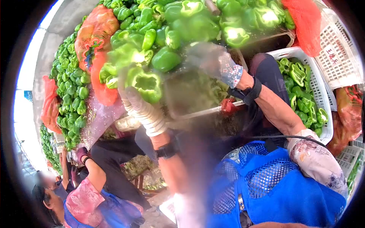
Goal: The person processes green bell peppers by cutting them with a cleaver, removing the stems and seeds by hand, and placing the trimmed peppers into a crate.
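Observation:
My left hand [143, 111], in a whitish glove, grips a green bell pepper [146, 84] whose cut side shows a hollow inside. My right hand [215, 64], in a grey glove with a flowered cuff, is held above a tray [224, 110] in front of me. Blur hides its fingers, so I cannot tell whether anything is in them. Just beyond both hands lies a heap of green peppers [167, 60], some whole and some cut open. Greenish scraps lie in the tray, partly behind a smeared area of the picture.
To the right, a white basket [330, 123] holds cut peppers. Another white crate [340, 53] stands behind it, beside a red mesh bag [304, 26]. Mesh sacks [95, 34] lie among peppers at left. A co-worker [85, 197] sits at lower left.

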`<state>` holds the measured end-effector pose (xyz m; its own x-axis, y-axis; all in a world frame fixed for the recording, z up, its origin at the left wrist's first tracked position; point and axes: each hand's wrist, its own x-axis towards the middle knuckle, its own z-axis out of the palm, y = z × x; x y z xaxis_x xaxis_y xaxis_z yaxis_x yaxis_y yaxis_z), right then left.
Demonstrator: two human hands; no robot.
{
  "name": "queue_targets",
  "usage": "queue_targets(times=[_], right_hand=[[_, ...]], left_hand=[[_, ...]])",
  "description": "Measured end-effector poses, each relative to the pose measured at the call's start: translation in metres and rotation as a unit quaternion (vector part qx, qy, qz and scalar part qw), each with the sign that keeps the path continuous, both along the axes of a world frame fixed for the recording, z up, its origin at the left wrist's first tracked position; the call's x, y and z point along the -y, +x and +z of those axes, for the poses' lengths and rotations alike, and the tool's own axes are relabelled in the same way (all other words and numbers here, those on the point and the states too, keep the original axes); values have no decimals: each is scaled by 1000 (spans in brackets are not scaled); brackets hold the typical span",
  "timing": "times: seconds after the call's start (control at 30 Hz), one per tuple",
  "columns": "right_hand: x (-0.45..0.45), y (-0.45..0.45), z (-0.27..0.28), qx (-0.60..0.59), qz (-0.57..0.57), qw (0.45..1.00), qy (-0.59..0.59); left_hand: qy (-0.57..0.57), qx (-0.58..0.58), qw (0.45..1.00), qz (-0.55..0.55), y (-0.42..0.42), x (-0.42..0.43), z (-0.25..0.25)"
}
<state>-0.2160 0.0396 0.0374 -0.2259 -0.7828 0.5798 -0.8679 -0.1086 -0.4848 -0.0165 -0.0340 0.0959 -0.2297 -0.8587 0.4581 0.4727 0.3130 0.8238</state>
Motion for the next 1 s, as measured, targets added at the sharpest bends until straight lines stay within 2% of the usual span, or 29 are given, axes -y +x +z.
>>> queue_targets(times=[0.07,0.1,0.13,0.17,0.2,0.23,0.27,0.3,0.33,0.37,0.43,0.47,0.5,0.53,0.6,0.63,0.67,0.7,0.73,0.77,0.8,0.83,0.9,0.97,1.0], right_hand=[[-3,12,-6,22,60,997,-36],[-8,24,-7,225,125,965,-56],[-14,41,-6,417,184,887,-76],[-16,49,-8,423,197,879,-99],[-17,56,-10,428,210,870,-122],[-16,59,-12,254,175,940,-144],[-19,58,-7,247,167,947,-116],[-22,57,-2,240,159,954,-87],[-35,57,15,409,177,895,-10],[-41,49,4,373,164,913,-1],[-54,34,-17,301,136,944,16],[-70,22,-11,134,88,987,2],[-86,10,2,-41,37,998,-8],[-107,8,23,60,13,998,31],[-149,2,66,267,-53,959,79],[-172,-13,70,330,-88,939,47],[-191,-27,77,140,-214,964,68],[-211,-38,82,12,-276,958,80],[-231,-50,87,-113,-347,927,87],[-248,-65,90,-43,-379,922,68],[-266,-79,93,26,-410,911,43],[-278,-98,82,-45,-437,897,41],[-296,-137,42,-185,-473,861,34],[-316,-156,24,-217,-419,838,274],[-326,-166,16,-230,-368,819,376]], left_hand=[[22,-26,999,-22,-5,0,-3],[38,-46,998,-34,-11,-8,0],[55,-67,995,-46,-19,-21,4],[70,-88,992,-59,-25,-27,6],[41,-16,999,-31,-27,-24,-2],[12,56,998,-3,-28,-20,-13],[14,115,993,10,-25,-23,-17],[-44,184,981,45,-21,-22,-20],[-101,248,960,85,-18,-21,-23],[-212,320,912,145,-11,-10,-24],[4,280,953,117,-13,25,-34],[-3,299,948,107,-23,36,-39],[-11,314,944,95,-35,48,-45],[-150,398,898,113,-42,61,-52],[-212,482,841,122,-57,58,-56],[-245,517,812,113,-71,49,-55],[-220,533,812,87,-80,42,-50],[-196,550,810,59,-83,38,-40],[-240,590,766,89,-86,44,-43],[-287,623,716,127,-89,50,-46],[-289,637,700,145,-92,54,-50],[-292,651,681,167,-95,55,-53],[-291,652,679,172,-93,52,-53],[-271,606,726,179,-87,53,-64],[-281,625,713,149,-83,54,-60]])
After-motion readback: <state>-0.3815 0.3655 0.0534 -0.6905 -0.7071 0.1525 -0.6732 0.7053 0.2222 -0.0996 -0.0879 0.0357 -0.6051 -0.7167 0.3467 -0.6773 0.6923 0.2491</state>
